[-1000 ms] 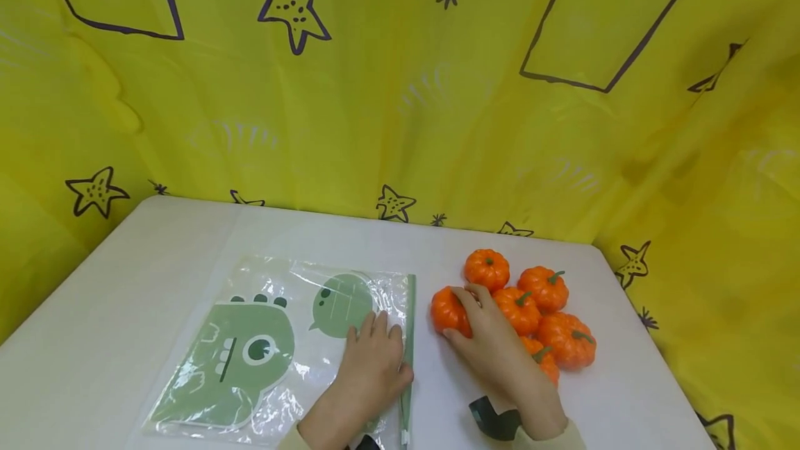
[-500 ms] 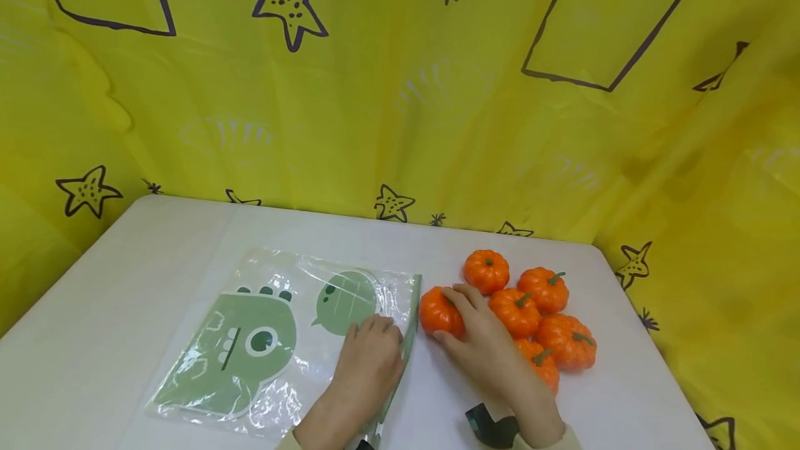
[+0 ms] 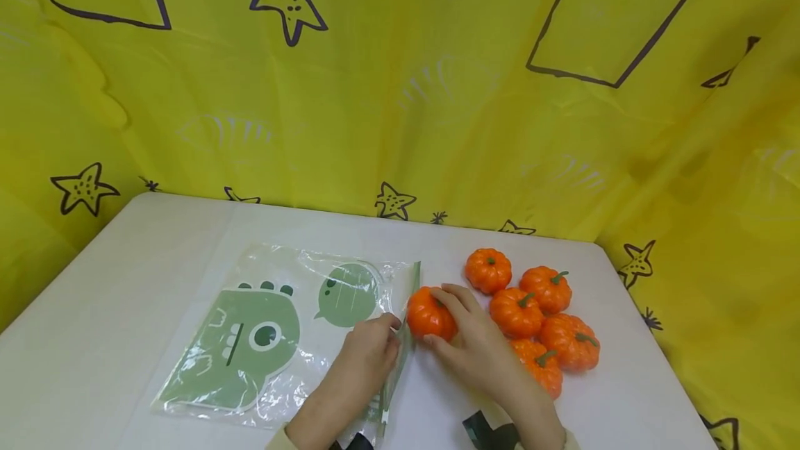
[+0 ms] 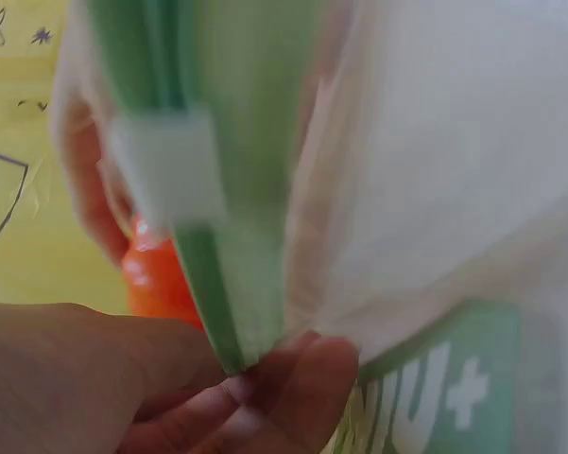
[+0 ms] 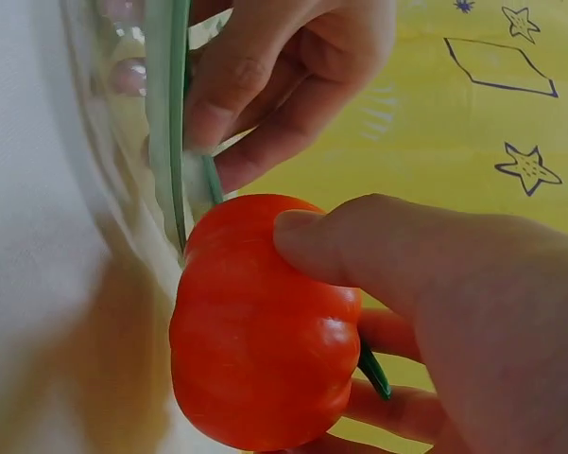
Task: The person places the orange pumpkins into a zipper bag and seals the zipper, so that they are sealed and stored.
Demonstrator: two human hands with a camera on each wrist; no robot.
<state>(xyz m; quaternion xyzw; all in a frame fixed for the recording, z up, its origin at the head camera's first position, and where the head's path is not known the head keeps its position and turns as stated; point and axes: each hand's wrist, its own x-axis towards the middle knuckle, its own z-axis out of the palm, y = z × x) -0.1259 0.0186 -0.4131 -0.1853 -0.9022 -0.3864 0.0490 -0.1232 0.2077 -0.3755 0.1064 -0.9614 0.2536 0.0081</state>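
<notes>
My left hand [image 3: 369,349] pinches the green-edged opening of a clear zip bag [image 3: 281,394] between thumb and fingers. In the left wrist view a white slider [image 4: 170,168] sits on the green zip strip [image 4: 208,284]. The bag lies on the table and bears a green dinosaur print. My right hand [image 3: 475,346] holds a small orange toy pumpkin [image 3: 430,314], thumb on one side and fingers round the other. In the right wrist view this pumpkin [image 5: 265,331] is at the parted bag edge [image 5: 175,123], its green stem toward my palm.
Several more orange pumpkins [image 3: 515,312] stand grouped to the right of my right hand on the white table [image 3: 156,248]. A yellow cloth [image 3: 400,89] with dark star drawings hangs behind and beside the table.
My right hand has carried the pumpkin leftward, away from the others, to the bag's edge. My left fingers have curled onto the bag's opening and raised one side of it.
</notes>
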